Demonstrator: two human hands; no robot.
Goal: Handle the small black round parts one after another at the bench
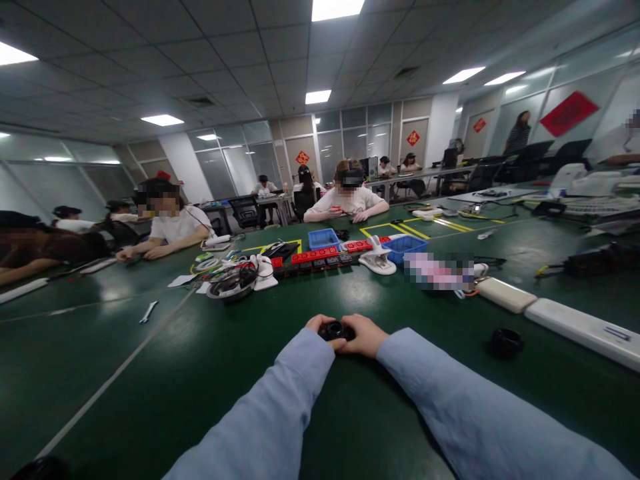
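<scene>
Between my two hands is a small black round part point(334, 329) with a ring-shaped opening facing me; its exact kind cannot be made out. My left hand point(318, 325) closes on its left side, and my right hand point(366, 335) grips it from the right, the thumbs and fingertips nearly meeting around it. Both hands are just above or on the green tabletop point(270, 393); I cannot tell which. To the right of my right hand lies another black ring-shaped part point(506, 342), apart from both hands.
Beyond my hands stand red and black power strips point(320, 257), blue bins point(404, 248), a white clamp-like stand point(377, 257) and a cable bundle point(235, 280). A wrench point(149, 312) lies left. Long white bars point(580, 327) lie right. Co-workers sit across the table.
</scene>
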